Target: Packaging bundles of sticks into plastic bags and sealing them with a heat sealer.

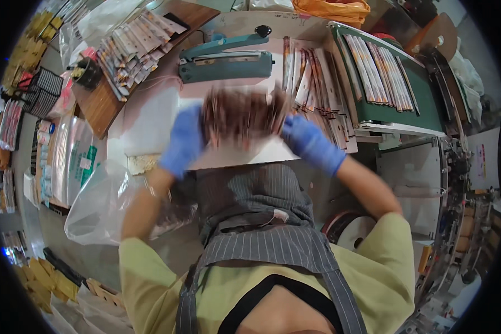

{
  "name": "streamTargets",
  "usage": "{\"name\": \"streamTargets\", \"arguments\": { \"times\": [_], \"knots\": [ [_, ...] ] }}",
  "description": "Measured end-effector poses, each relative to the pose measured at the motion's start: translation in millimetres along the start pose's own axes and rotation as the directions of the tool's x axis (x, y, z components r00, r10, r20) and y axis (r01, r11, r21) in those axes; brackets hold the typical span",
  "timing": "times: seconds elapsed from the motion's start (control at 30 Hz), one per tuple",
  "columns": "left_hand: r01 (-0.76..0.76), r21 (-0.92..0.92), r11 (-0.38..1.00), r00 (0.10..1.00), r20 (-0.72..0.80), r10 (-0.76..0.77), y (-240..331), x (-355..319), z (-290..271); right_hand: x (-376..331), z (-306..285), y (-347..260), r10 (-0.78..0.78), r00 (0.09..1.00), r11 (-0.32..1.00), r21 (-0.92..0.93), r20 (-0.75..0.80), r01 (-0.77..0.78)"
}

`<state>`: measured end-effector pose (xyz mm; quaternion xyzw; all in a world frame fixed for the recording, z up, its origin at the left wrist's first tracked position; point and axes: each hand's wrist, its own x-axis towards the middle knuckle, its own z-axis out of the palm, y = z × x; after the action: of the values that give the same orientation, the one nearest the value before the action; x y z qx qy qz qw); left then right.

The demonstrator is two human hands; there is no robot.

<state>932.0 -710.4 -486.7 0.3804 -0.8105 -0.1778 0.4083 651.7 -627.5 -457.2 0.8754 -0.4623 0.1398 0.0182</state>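
Note:
Between my two blue-gloved hands is a bundle of slim brown packets, smeared by motion above the front edge of the white work surface. My left hand grips the bundle's left end. At the opposite end, my right hand holds it with the fingers curled in. Which way the single packets lie cannot be made out through the blur. Just beyond the bundle sits a teal bench heat sealer, its long arm slightly raised. Loose slim packets are heaped to the right of my right hand.
More packets lie in a row on a green conveyor belt at the right. Others cover a brown wooden board at the far left. A clear plastic bag hangs beside my left forearm. An orange bag rests at the back.

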Motion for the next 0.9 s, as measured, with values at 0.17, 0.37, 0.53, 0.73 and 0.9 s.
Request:
{"name": "streamTargets", "arguments": {
  "times": [0.17,0.37,0.53,0.73,0.9],
  "knots": [
    [0.311,-0.393,0.866,0.932,-0.054,-0.359,101,107,-64,55,-109,-3,0.006,0.896,0.952,0.277,-0.444,0.131],
    [0.256,-0.082,0.963,0.951,0.200,-0.236,82,119,-58,66,-103,12,-0.013,0.973,0.999,-0.043,-0.231,0.003],
    [0.225,-0.648,0.728,0.968,0.067,-0.240,94,131,-52,69,-139,32,0.153,0.899,0.969,-0.115,-0.411,-0.217],
    [0.101,-0.804,0.587,0.995,0.065,-0.082,93,109,-9,97,-57,9,-0.044,0.929,0.967,-0.248,-0.366,-0.052],
    [0.107,-0.764,0.636,0.982,0.181,0.052,19,83,83,131,-53,43,-0.126,0.698,0.987,-0.021,-0.705,0.158]
  ]
}}
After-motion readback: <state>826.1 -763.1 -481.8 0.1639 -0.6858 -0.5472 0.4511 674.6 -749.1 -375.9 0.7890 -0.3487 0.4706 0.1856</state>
